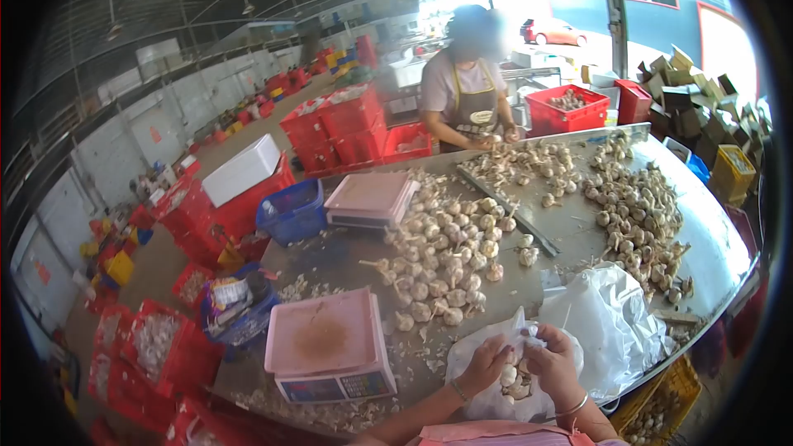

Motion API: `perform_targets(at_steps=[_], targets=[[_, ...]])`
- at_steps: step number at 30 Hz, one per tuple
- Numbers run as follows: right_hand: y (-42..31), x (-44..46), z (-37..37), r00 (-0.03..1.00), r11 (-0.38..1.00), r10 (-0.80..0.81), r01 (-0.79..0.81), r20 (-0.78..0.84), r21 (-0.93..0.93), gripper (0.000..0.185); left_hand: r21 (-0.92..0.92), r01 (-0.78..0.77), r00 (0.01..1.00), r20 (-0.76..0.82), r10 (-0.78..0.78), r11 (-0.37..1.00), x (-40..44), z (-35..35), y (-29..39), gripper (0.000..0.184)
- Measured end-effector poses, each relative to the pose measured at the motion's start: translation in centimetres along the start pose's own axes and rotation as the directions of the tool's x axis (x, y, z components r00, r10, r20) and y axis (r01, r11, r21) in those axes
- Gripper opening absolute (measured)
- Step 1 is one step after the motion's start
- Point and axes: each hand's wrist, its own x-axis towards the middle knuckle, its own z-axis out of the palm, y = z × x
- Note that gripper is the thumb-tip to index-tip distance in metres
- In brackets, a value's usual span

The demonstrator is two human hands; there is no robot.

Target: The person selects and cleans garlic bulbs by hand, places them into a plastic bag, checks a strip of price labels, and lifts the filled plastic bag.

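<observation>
A clear plastic bag (465, 353) with several garlic bulbs (514, 380) in it lies at the near edge of the metal table. My left hand (486, 366) pinches the left side of its gathered top. On the other side, my right hand (554, 363) closes its fingers on the bag's top, close to the left. A pile of white plastic bags (607, 326) is just to the right of my right hand. Beyond my hands, a large heap of garlic (446, 256) spreads over the table.
A pink-topped scale (326, 334) stands left of my hands, and a second scale (372, 196) farther back. A metal bar (516, 215) divides the table. Another person (462, 87) works at the far side. Red crates (339, 128) and a blue basket (292, 211) stand along the left.
</observation>
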Motion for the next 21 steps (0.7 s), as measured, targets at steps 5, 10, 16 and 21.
perform_targets(at_steps=[5,10,16,21], targets=[[0.5,-1.7,0.3,0.932,0.82,-0.329,0.363,0.155,-0.443,0.022,-0.291,0.407,0.91,0.043,-0.413,0.866,1.0,0.6,1.6,0.013],[0.0,-1.7,0.4,0.861,0.497,-0.244,0.507,0.447,-0.704,0.015,-0.075,0.112,0.988,-0.101,-0.12,0.991,1.5,1.8,3.6,0.013],[0.8,-0.6,-0.1,0.927,0.435,-0.201,0.373,0.315,-0.82,0.026,-0.21,0.199,0.98,0.019,-0.2,0.957,0.0,2.5,2.7,0.013],[3.6,-2.0,0.4,0.895,0.387,-0.298,0.431,0.332,-0.815,0.029,-0.255,0.296,0.954,0.115,-0.275,0.92,-0.8,3.0,3.2,0.013]])
